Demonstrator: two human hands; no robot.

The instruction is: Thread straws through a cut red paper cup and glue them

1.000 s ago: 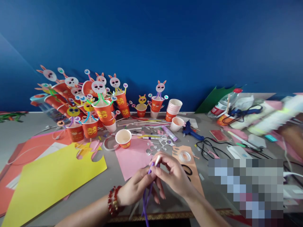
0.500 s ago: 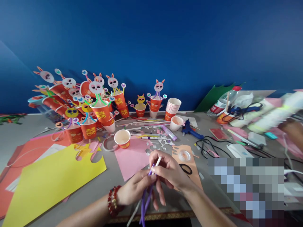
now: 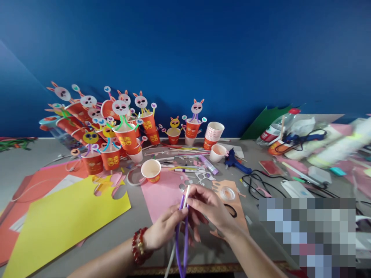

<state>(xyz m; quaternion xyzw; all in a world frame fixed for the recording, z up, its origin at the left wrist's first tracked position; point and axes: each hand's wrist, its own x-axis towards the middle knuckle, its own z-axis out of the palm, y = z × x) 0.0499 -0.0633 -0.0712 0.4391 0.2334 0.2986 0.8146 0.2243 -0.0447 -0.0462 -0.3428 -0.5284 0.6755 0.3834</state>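
Note:
In front of my chest, my left hand (image 3: 162, 227), with a bracelet of red beads at its wrist, pinches several thin stems together between thumb and fingers. Purple pipe cleaners (image 3: 186, 243) hang below it in a long loop. A pale white stick (image 3: 187, 192) pokes out above my fingertips, and a whitish length trails below beside the purple. My right hand (image 3: 210, 206) meets the left from the other side, its thumb and forefinger closed at the white stick and its other fingers loosely curled. The exact contact points are partly hidden. Behind my hands lies pink paper (image 3: 158, 193).
Red paper cups with rabbit faces (image 3: 126, 139) crowd the back left. An upright cup (image 3: 151, 170) stands near the pink sheet. Yellow paper (image 3: 72, 220) lies left. To the right are a blue glue gun (image 3: 236, 163), black cables (image 3: 255, 183) and a bottle (image 3: 272, 129).
The white stick has turned more upright, and the purple pipe cleaners have spread into a wider loop below my fingers. The whole view has shifted slightly.

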